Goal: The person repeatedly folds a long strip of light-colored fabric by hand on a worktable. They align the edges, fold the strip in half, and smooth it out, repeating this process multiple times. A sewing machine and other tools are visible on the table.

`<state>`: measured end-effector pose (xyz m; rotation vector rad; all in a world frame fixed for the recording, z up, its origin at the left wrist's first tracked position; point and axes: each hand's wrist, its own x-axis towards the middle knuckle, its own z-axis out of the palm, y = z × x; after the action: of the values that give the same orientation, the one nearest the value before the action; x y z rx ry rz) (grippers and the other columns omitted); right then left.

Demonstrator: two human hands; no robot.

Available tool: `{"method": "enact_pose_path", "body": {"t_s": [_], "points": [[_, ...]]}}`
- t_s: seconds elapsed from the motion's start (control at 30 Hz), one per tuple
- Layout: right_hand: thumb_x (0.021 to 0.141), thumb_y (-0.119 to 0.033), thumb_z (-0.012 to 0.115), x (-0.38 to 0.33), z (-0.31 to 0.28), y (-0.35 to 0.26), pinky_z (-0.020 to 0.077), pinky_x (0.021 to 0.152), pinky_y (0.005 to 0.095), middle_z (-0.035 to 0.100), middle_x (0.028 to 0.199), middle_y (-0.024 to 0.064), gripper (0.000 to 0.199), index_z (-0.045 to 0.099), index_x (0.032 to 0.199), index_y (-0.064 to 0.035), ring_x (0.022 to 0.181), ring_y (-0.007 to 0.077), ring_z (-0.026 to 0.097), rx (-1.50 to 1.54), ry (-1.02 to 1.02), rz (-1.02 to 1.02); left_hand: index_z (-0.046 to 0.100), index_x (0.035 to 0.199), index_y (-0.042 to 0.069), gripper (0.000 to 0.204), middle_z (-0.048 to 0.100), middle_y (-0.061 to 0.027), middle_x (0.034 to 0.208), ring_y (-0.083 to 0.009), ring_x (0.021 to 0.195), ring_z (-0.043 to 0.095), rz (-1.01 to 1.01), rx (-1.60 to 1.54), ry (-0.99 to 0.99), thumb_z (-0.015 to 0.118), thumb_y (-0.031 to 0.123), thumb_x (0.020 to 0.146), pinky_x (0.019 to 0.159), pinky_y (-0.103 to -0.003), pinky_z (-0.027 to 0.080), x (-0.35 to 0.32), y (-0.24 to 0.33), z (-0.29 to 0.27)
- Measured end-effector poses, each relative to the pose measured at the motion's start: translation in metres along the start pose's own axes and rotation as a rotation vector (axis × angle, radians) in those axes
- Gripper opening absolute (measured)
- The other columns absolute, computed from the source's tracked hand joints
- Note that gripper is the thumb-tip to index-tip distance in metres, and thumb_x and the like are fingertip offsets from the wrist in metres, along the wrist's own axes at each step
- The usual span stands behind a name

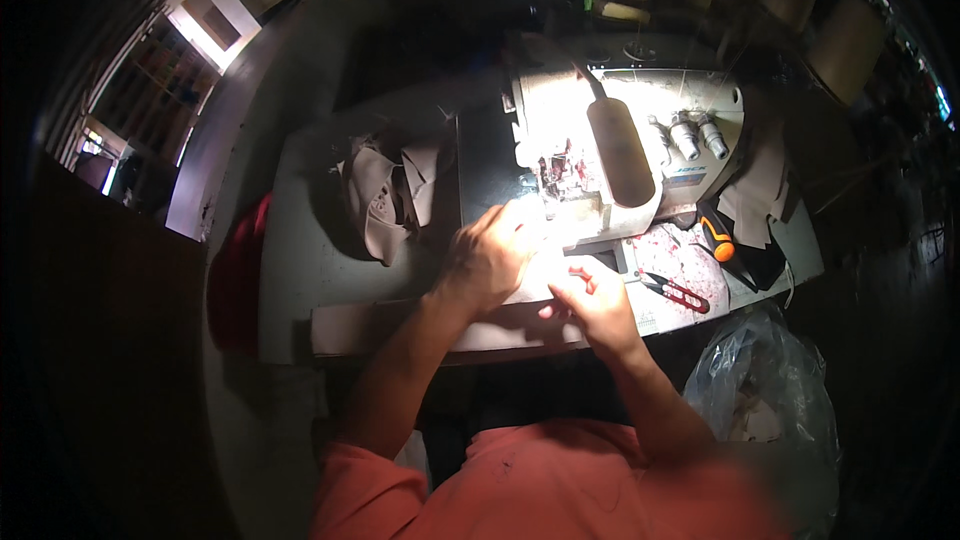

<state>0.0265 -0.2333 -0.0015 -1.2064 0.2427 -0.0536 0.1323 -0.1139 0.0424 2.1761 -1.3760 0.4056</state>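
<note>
Beige fabric strip [420, 325] lay on the grey table [300, 260], long axis from 9 to 3 o'clock; left hand [490, 258] pressed flat on it, right hand [592, 302] pinched its edge, at 6 o'clock from the white sewing machine [640, 140]

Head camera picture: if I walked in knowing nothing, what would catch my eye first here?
The brightly lit white sewing machine at the middle of the dark room, its lamp glaring on the work. Just below it, the left hand and right hand press pale fabric at the machine's front. To the right lie red-handled thread snips on the table, and a heap of beige cloth pieces sits to the left.
</note>
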Motion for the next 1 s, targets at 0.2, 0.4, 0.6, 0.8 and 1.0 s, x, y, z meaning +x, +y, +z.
{"method": "enact_pose_path", "body": {"t_s": [0.2,0.4,0.6,0.8,1.0], "points": [[0.081,-0.001,0.048,0.003,0.008,-0.007,0.0429,0.054,0.0193,0.055,0.071,0.0067,0.023,0.045,0.104,0.0051,0.057,0.0095,0.055,0.126,0.043,-0.076,0.057,0.078,0.003,0.010,0.051,-0.0096,0.073,-0.0255,0.069,0.053,-0.099,-0.096,-0.003,0.052,0.002,0.069,0.061,-0.033,0.044,0.003,-0.013,0.008],[0.082,-0.003,0.048,0.017,0.010,-0.011,0.0441,0.055,0.0191,0.058,0.075,0.0088,0.019,0.052,0.099,0.0059,0.058,0.0099,0.055,0.120,0.017,-0.114,0.055,0.074,0.000,0.007,0.053,-0.0106,0.073,-0.0254,0.069,0.053,-0.038,-0.124,0.001,0.052,0.000,0.068,0.062,-0.034,0.043,0.016,-0.029,0.005],[0.082,-0.003,0.049,0.025,0.006,-0.005,0.0450,0.055,0.0203,0.060,0.074,0.0090,0.018,0.055,0.097,0.0057,0.057,0.0097,0.055,0.056,0.076,-0.123,0.055,0.080,-0.003,0.015,0.055,-0.0176,0.088,-0.0301,0.088,0.053,-0.021,-0.079,0.073,0.052,-0.001,0.065,0.079,-0.037,0.042,-0.006,-0.011,0.014],[0.084,-0.003,0.044,0.006,-0.008,-0.009,0.0453,0.059,0.0209,0.059,0.075,0.0111,0.019,0.050,0.100,0.0054,0.060,0.0106,0.055,0.041,0.107,-0.142,0.053,0.094,0.002,0.022,0.057,-0.0166,0.077,-0.0312,0.068,0.056,-0.103,-0.137,0.016,0.051,0.006,0.072,0.064,-0.036,0.046,0.016,-0.051,0.017],[0.077,-0.005,0.053,-0.010,-0.026,-0.001,0.0424,0.055,0.0221,0.057,0.071,0.0095,0.012,0.055,0.087,0.0016,0.058,0.0124,0.052,-0.499,0.105,-0.114,0.039,0.120,0.007,0.039,0.057,-0.0183,0.062,-0.0307,0.041,0.052,-0.166,0.513,-0.333,0.041,0.019,0.083,0.044,-0.043,0.046,0.027,-0.127,0.029]]}}
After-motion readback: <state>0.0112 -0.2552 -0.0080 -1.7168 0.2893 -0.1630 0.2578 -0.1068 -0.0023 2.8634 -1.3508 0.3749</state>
